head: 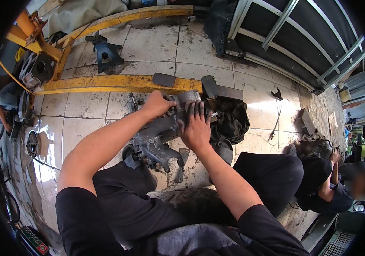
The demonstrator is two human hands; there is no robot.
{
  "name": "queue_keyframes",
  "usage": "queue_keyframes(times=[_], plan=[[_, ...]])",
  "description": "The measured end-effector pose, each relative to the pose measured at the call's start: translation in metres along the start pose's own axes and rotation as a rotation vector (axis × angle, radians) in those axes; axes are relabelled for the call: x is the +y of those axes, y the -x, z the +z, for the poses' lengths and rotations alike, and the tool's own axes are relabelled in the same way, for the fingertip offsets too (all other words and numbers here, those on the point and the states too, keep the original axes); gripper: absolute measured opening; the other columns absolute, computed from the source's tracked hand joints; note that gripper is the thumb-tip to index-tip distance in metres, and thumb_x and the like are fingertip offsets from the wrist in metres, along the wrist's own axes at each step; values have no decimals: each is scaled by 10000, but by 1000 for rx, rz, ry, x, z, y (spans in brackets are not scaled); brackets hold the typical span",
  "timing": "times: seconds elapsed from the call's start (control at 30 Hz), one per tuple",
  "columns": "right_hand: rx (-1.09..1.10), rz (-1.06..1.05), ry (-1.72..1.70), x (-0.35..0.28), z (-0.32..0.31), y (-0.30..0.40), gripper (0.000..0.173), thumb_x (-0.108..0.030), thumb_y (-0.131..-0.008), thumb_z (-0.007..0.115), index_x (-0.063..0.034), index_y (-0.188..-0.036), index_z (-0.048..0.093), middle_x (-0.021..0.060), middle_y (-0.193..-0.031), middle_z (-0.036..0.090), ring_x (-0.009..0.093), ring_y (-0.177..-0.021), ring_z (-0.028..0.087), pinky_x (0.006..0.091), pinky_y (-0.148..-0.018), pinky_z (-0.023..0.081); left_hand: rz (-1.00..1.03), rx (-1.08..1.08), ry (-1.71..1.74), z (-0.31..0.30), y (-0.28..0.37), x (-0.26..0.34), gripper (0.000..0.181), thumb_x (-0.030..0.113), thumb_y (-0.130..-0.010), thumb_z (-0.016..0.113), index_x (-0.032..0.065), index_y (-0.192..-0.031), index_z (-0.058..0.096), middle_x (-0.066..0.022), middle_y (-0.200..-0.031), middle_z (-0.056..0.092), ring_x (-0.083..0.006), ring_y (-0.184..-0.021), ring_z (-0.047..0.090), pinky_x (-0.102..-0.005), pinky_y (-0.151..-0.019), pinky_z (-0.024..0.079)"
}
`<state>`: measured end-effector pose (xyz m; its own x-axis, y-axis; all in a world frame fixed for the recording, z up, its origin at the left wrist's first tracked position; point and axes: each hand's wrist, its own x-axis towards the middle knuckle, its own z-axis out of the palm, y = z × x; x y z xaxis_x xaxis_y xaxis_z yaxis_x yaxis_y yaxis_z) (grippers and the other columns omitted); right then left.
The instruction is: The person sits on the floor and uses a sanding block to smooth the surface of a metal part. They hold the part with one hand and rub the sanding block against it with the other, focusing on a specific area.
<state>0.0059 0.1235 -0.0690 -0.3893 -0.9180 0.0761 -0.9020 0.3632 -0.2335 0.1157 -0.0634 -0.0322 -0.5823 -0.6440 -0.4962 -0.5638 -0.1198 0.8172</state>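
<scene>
A grey, greasy metal vehicle-part assembly [160, 128] stands on the tiled floor before me, with a forked metal arm [166, 155] at its near side. My left hand [160, 104] has its fingers curled at the upper edge of the assembly; what lies under the fingertips is hidden. Across the top of its cylindrical housing [187, 96], my right hand [196, 126] lies with blackened fingers extended and the thumb on the left side. Beside that hand is a bundle of black cloth [232, 123]. A flat metal blade [180, 174] sits below the forked arm.
Beyond the assembly runs a yellow steel beam [118, 84] bearing dark blocks [163, 79]. A jack stand [105, 52] stands farther off. A tyre [188, 196] lies between my legs. At right, a cable [277, 115] is on the floor; a co-worker [326, 192] crouches nearby. Another person [6, 102] sits left.
</scene>
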Motion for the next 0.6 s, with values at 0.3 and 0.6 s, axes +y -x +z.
queue_keyframes(times=[0.3,0.6], plan=[[43,-57,-290,19,16,-11,660,-208,-1086,519,35,-1670,329,301,-1743,283,501,-1628,244,604,-1314,246,355,131,-1078,-22,18,-6,560,325,-1076,621,-7,-1521,550,-248,-1443,606,-400,-1437,530,-595,-1190,412],[148,-8,-329,14,21,-68,696,-199,-1070,546,5,-1690,305,306,-1722,311,550,-1598,258,591,-1316,249,278,-62,-1095,-19,9,-50,782,503,-1122,497,60,-1716,246,-257,-1520,536,-444,-1463,497,-758,-1238,264]])
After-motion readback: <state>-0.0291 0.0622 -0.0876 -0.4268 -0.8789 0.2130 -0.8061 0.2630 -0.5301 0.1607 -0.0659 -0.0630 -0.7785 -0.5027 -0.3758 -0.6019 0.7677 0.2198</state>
